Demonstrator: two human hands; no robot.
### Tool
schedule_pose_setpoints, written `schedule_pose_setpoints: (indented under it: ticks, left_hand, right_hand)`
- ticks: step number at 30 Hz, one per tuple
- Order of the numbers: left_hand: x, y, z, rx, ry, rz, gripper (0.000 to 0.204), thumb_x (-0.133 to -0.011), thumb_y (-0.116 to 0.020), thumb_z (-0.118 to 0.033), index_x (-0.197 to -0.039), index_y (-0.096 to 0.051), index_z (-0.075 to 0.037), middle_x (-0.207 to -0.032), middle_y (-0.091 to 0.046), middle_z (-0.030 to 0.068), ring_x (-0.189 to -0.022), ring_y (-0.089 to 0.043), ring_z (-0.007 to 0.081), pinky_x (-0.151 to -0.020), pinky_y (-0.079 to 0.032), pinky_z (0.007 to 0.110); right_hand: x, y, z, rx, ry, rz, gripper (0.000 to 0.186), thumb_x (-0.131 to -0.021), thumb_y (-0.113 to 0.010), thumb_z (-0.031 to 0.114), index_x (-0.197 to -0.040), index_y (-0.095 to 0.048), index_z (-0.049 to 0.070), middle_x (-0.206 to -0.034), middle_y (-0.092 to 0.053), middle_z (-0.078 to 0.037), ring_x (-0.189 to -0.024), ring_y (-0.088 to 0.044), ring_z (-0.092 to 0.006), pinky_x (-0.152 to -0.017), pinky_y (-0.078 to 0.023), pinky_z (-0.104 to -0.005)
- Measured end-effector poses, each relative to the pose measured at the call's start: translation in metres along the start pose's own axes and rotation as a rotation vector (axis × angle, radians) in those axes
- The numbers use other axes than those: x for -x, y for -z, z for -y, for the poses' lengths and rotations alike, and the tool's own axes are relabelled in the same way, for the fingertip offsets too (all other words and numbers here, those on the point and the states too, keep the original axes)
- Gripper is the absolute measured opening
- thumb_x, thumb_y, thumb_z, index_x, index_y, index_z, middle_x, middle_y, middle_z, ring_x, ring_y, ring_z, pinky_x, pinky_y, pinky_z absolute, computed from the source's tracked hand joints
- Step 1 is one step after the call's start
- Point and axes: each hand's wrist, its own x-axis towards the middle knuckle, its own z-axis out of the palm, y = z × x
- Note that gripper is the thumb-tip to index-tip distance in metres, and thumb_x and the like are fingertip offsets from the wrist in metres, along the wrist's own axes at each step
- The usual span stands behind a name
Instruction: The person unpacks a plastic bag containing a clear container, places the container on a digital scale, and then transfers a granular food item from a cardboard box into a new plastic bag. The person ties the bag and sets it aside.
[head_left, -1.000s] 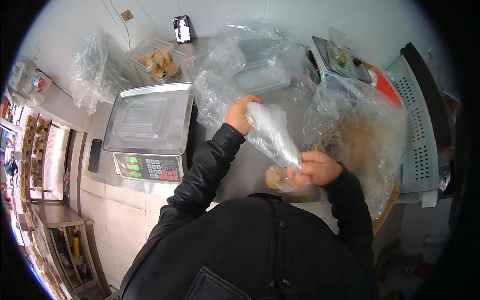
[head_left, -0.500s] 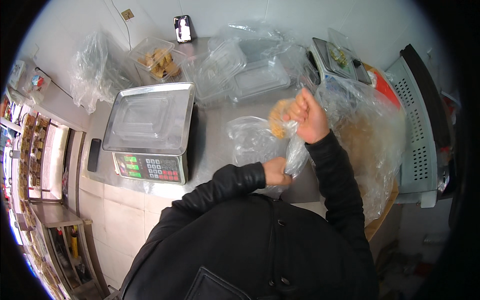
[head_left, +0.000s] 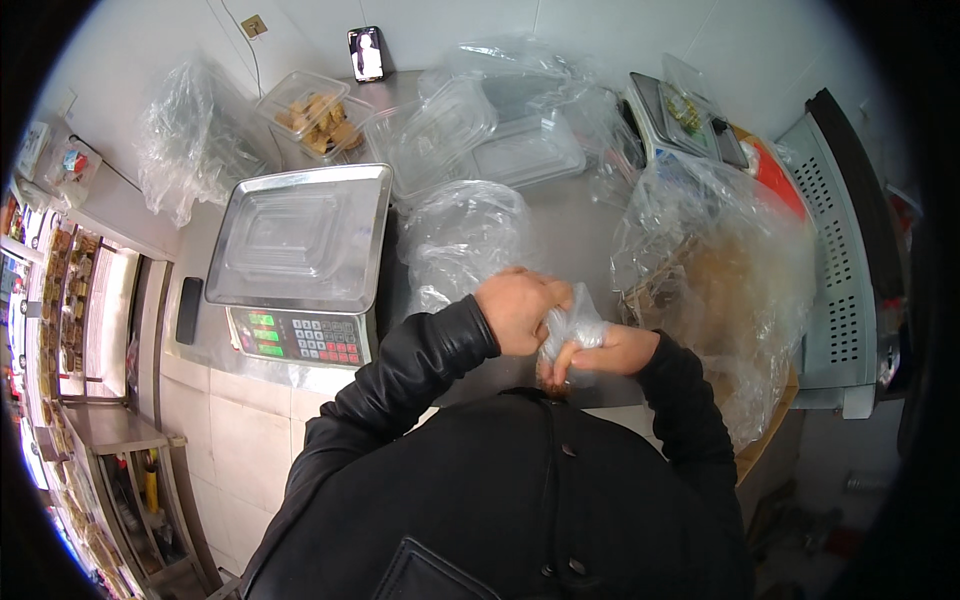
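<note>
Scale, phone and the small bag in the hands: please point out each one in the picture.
scale (head_left: pixel 300 240), head view, on its steel tray.
phone (head_left: pixel 367 53), head view, middle of its screen.
bag (head_left: pixel 572 325), head view, on the bunched plastic between left hand (head_left: pixel 520 308) and right hand (head_left: pixel 610 352).

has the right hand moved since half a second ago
Yes. The right hand has dropped from up near the clear containers toward the body, meeting the left hand on the small bag.
</note>
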Motion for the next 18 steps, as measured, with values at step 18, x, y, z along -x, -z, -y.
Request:
schedule_pose_setpoints:
  ticks: [18]
  left_hand:
    - [0.003, -0.024, 0.005, 0.720, -0.365, 0.156, 0.050, -0.066, -0.054, -0.007, -0.114, -0.045, -0.002, -0.101, -0.051, 0.0169, -0.094, -0.050, 0.0314, -0.081, -0.040, 0.035]
  right_hand:
    - [-0.004, -0.016, 0.010, 0.039, 0.003, 0.189, 0.028, -0.081, -0.052, 0.017, -0.106, -0.056, 0.005, -0.083, -0.050, 0.000, -0.079, -0.046, -0.0110, -0.073, -0.038, -0.0242]
